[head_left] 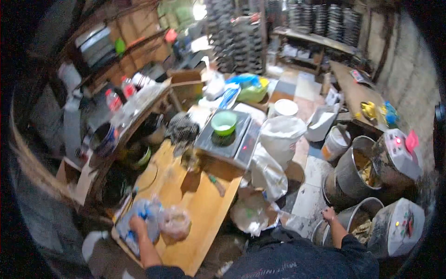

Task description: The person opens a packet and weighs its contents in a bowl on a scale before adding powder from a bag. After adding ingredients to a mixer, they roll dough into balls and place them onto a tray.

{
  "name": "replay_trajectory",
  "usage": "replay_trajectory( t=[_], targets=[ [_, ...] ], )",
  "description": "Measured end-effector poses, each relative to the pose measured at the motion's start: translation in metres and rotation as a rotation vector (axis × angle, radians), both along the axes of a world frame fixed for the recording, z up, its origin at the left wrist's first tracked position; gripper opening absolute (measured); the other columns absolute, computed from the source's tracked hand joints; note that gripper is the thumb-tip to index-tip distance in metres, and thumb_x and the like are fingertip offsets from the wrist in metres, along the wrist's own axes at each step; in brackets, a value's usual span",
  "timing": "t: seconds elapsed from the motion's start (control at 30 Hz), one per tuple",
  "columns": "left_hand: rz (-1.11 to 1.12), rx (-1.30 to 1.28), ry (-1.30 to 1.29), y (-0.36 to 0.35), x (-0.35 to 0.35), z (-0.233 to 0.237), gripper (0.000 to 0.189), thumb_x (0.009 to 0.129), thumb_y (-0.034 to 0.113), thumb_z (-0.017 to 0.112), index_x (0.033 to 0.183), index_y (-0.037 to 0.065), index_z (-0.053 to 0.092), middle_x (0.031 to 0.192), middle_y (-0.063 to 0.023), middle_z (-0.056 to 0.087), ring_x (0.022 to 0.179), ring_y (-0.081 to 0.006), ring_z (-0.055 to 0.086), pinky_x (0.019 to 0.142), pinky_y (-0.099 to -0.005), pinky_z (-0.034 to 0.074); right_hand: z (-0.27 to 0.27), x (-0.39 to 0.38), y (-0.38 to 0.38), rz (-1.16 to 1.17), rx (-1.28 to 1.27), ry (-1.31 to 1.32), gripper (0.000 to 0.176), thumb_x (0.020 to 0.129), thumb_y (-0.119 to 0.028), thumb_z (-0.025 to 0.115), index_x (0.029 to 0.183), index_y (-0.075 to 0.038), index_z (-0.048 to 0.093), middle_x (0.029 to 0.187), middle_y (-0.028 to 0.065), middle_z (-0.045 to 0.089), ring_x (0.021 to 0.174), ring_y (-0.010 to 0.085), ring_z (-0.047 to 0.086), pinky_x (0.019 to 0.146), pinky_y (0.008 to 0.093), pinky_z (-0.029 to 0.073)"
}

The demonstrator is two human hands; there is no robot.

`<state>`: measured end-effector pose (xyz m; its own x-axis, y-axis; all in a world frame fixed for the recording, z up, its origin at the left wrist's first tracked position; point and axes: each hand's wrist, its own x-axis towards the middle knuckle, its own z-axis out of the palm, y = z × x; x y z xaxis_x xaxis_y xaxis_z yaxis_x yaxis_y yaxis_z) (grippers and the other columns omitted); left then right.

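My left hand [138, 225] is on a blue and clear plastic bag [147, 209] at the near left of the wooden table [204, 209]; its fingers are blurred and partly hidden against the plastic. Just right of it lies a pinkish clear bag [174, 223] with something inside. My right hand [329, 214] hangs over the near rim of a metal drum [346, 216] on the right, its fingers curled; I cannot make out anything in them. A green bowl [224, 122] stands on a dark flat scale [223, 142] at the table's far end.
White sacks [282, 135] stand right of the scale. A round container [251, 209] is beside the table. More metal drums [355, 162] with pale contents and machines with lit panels [404, 223] line the right. A shelf with bottles [113, 100] is at left.
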<state>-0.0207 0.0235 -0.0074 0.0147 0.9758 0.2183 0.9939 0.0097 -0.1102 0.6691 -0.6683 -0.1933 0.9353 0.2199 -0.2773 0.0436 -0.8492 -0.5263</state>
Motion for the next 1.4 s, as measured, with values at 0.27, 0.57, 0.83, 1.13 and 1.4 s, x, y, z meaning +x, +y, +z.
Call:
replay_trajectory(
  t=[0.27,0.57,0.83,1.13,1.4],
  targets=[
    [0.264,0.224,-0.272,-0.11,-0.001,0.061,0.028,0.085,0.013,0.049,0.105,-0.003,0.062,0.103,-0.0199,0.063,0.095,-0.0358,0.059,0.085,-0.0427,0.046,-0.012,-0.02,0.019,0.128,-0.155,0.033,0.019,0.074,-0.02,0.063,0.078,-0.001,0.066,0.058,0.0111,0.06,0.047,0.0193,0.056,0.045,0.0348,0.046],
    [-0.246,0.07,-1.404,-0.224,0.169,0.078,0.03,0.084,0.021,0.067,0.099,-0.005,0.061,0.087,-0.0083,0.064,0.075,-0.0173,0.058,0.068,-0.0312,0.05,0.154,-0.067,0.256,0.835,0.33,0.053,0.032,0.078,-0.029,0.063,0.097,-0.004,0.065,0.087,0.0124,0.066,0.077,0.0201,0.063,0.071,0.0332,0.05],
    [-0.638,-0.407,-1.212,-0.282,0.363,0.104,0.02,0.078,0.011,0.066,0.095,0.0,0.064,0.073,-0.0059,0.063,0.063,-0.01,0.057,0.059,-0.0275,0.047,0.29,-0.129,0.365,1.224,0.995,0.598,0.037,0.08,-0.028,0.071,0.105,-0.002,0.064,0.089,0.0015,0.065,0.082,0.0082,0.056,0.078,0.0253,0.046],
    [-0.631,-0.443,-1.059,-0.3,0.475,0.12,0.018,0.076,0.019,0.068,0.078,0.002,0.064,0.054,-0.0066,0.052,0.052,-0.0094,0.046,0.051,-0.0301,0.041,0.266,-0.029,0.327,0.918,1.085,0.506,0.03,0.077,-0.019,0.07,0.101,-0.002,0.066,0.085,0.004,0.066,0.08,0.0085,0.057,0.075,0.0277,0.049],
    [-0.693,-0.674,-1.04,-0.316,0.526,0.134,0.022,0.081,0.019,0.064,0.094,0.002,0.062,0.074,-0.0144,0.064,0.067,-0.0188,0.064,0.061,-0.0335,0.047,0.273,0.013,0.313,0.987,0.942,0.452,0.023,0.076,-0.01,0.066,0.096,0.001,0.067,0.087,0.009,0.067,0.082,0.0148,0.061,0.076,0.0297,0.05]
  ],
)
